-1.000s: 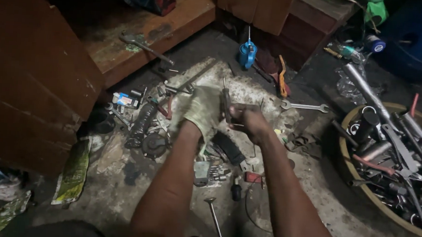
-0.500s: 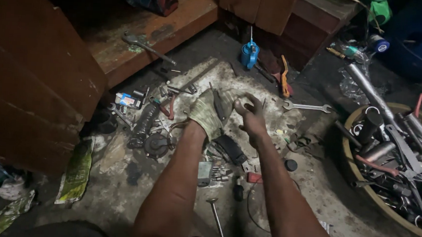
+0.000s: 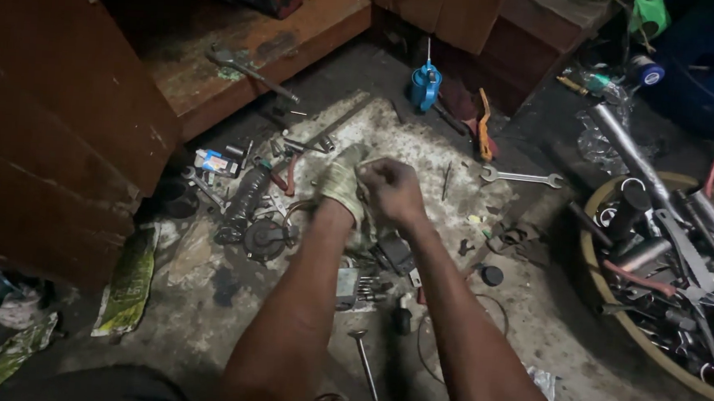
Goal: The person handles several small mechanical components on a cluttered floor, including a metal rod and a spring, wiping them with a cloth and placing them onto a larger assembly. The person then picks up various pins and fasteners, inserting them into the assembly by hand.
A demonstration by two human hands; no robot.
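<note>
1. Nearest the camera, two bare forearms reach out over a dirty concrete floor (image 3: 201, 315); one engine valve (image 3: 363, 364) lies between them, stem pointing toward the viewer.
2. Just past the valve sit a small grey block (image 3: 347, 284) and a scatter of little dark parts — too small and dim to count.
3. The left hand (image 3: 343, 183) wears a worn, pale glove and is curled around something; what it grips is hidden by the glove and the other hand, so I cannot tell what it is.
4. The right hand (image 3: 391, 188) is bare and clenched into a fist, pressed against the gloved hand. Whether it holds anything is not visible.
5. Both hands meet above a pale stained cloth (image 3: 426, 147) spread on the floor, so the work in hand sits there, at the middle of the view.
6. Left of the hands lie one round black part (image 3: 265, 238), one dark ribbed cylinder (image 3: 250, 194) and one small printed box (image 3: 215, 163).
7. Right of the hands: one open-ended spanner (image 3: 522, 177) on the cloth's edge, and one small black disc (image 3: 492, 275) nearer.
8. At far right, one round basin (image 3: 601, 199) is heaped with metal tools and tubes — too tangled to count.
9. Farther off stands one blue oil can (image 3: 423, 85), with one orange-handled tool (image 3: 483, 132) beside it.
10. Farthest, one long metal tool (image 3: 249, 68) rests on a wooden ledge (image 3: 301, 32).
</note>
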